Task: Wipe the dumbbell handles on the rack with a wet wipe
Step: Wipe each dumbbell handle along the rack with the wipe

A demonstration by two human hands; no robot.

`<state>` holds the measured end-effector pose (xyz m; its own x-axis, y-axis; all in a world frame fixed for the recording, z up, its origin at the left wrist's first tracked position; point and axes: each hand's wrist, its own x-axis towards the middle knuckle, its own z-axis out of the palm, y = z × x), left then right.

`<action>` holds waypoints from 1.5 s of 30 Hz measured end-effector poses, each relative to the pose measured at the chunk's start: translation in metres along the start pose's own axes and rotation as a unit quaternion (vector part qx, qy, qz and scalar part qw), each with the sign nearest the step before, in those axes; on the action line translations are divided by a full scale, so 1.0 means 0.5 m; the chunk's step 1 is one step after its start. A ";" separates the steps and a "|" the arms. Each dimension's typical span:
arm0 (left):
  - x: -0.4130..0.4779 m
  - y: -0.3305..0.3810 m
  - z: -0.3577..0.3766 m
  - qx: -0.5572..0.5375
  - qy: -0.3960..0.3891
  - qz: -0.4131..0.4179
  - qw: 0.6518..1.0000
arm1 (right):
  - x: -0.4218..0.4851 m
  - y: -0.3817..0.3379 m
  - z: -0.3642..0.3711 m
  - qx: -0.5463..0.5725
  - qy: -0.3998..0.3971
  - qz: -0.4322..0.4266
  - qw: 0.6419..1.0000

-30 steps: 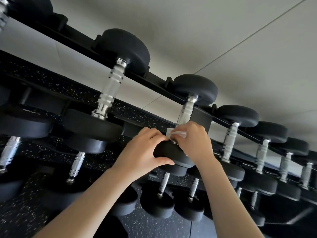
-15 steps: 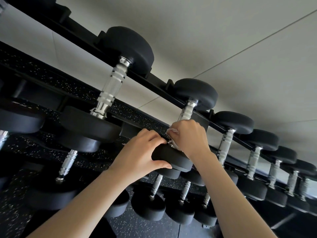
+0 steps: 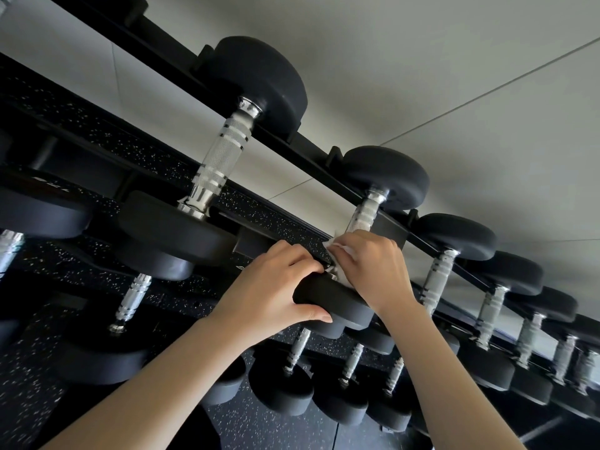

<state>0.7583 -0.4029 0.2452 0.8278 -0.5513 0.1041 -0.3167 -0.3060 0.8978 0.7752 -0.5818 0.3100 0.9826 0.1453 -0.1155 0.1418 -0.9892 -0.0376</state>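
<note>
A black dumbbell with a knurled silver handle (image 3: 365,214) lies on the top tier of the black rack (image 3: 292,144). My right hand (image 3: 373,267) is wrapped round the lower part of that handle with a white wet wipe (image 3: 341,251) under its fingers. Only a crumpled edge of the wipe shows. My left hand (image 3: 272,287) grips the near black head (image 3: 334,298) of the same dumbbell, thumb under its rim. The handle under my right hand is hidden.
A larger dumbbell (image 3: 220,164) sits to the left on the same tier, and several smaller ones (image 3: 438,277) run off to the right. Lower tiers hold more dumbbells (image 3: 133,300). A pale wall stands behind; black speckled floor (image 3: 259,423) lies below.
My right hand has stayed on the handle with the wipe, shifting slightly along it. My left hand keeps its hold on the near head. The view has swung a little.
</note>
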 end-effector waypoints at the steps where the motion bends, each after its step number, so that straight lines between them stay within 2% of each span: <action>1: 0.000 0.000 0.000 0.000 -0.002 -0.001 1.000 | -0.004 0.004 -0.002 0.013 -0.005 0.000 1.000; 7: 0.000 -0.002 -0.001 0.002 -0.007 -0.006 1.000 | -0.012 0.016 -0.013 0.061 -0.052 0.018 0.997; 16: 0.000 -0.002 0.001 0.010 -0.004 0.001 1.000 | -0.009 0.008 -0.007 0.017 -0.012 -0.016 1.000; 24: -0.001 -0.003 0.002 0.009 -0.002 0.003 1.000 | 0.044 0.029 -0.020 -0.012 0.056 -0.020 0.998; 37: -0.002 -0.003 0.003 0.013 0.008 0.010 1.000 | 0.089 0.044 0.007 -0.025 0.250 0.025 0.968; 40: -0.003 -0.003 0.004 0.014 0.012 0.015 1.000 | 0.085 0.042 0.011 -0.020 0.256 0.041 0.966; 45: -0.001 -0.002 0.003 0.018 0.009 0.014 1.000 | 0.075 0.042 0.005 0.016 0.220 0.061 0.973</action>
<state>0.7572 -0.4035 0.2436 0.8260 -0.5467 0.1376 -0.3572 -0.3186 0.8780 0.8149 -0.5971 0.3024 0.9490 -0.0031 0.3152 0.0241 -0.9963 -0.0821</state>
